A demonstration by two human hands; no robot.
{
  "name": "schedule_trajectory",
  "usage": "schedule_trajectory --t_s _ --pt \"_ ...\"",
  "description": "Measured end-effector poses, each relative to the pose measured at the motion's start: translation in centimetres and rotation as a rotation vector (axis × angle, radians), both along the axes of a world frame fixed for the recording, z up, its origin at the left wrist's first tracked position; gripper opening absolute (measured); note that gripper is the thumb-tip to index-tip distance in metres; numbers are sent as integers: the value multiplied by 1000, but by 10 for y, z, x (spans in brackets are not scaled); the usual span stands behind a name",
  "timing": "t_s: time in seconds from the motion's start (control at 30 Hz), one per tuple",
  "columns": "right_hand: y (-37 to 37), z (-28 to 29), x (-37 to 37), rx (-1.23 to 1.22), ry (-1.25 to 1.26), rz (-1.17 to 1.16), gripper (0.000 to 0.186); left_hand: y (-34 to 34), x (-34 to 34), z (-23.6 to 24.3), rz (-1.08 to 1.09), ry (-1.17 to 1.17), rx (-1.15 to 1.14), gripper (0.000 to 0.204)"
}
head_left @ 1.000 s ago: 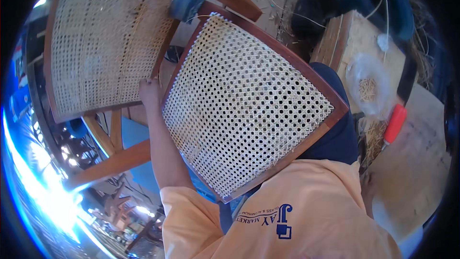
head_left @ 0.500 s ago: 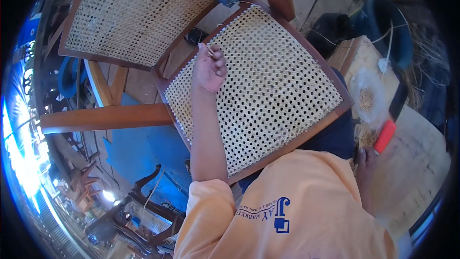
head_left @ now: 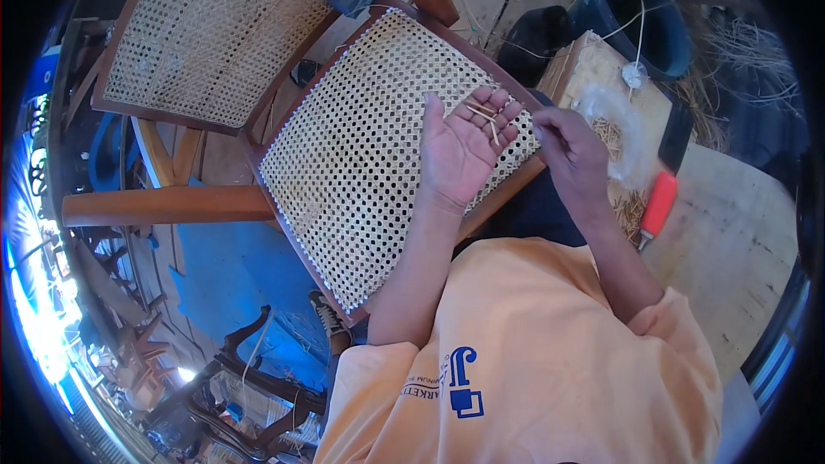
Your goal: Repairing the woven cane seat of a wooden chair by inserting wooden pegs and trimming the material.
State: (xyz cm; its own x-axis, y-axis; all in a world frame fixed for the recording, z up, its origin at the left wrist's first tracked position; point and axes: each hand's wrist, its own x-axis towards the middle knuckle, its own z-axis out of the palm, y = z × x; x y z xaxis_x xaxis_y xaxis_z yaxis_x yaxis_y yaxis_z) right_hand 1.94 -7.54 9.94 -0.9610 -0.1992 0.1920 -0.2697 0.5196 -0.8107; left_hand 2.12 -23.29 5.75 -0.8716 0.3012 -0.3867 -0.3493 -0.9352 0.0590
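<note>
Several pegs [head_left: 493,131] lie in the left hand [head_left: 460,155], its grip spread palm-up over the three-o'clock side of a cane seat [head_left: 344,146]. Just beside it, at three o'clock, the right hand [head_left: 574,155] has its grip pressed together, though one cannot tell what, if anything, it pinches. Farther out are a red-handled tool [head_left: 659,204] at three, a bag [head_left: 632,120] at two, a bucket [head_left: 675,26] beyond, and the chair's back [head_left: 215,34] at ten.

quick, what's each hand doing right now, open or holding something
Left hand: open, palm up, small sticks lying across the fingers.
Right hand: closed, fingers curled; whether it holds anything cannot be told.
</note>
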Motion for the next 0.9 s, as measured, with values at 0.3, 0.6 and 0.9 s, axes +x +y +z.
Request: schedule_trajectory --t_s 0.3,0.6,0.9 --pt "-1 -16 8 -12 -105 21 22 32 7 -12 71 107 -229 30" --pt "4 -28 25 161 -109 -95 25 52 13 -16 22 20 -287 18" --pt "162 -87 19 242 -326 -496 16 53 -3 15 -264 -42 -386 25"
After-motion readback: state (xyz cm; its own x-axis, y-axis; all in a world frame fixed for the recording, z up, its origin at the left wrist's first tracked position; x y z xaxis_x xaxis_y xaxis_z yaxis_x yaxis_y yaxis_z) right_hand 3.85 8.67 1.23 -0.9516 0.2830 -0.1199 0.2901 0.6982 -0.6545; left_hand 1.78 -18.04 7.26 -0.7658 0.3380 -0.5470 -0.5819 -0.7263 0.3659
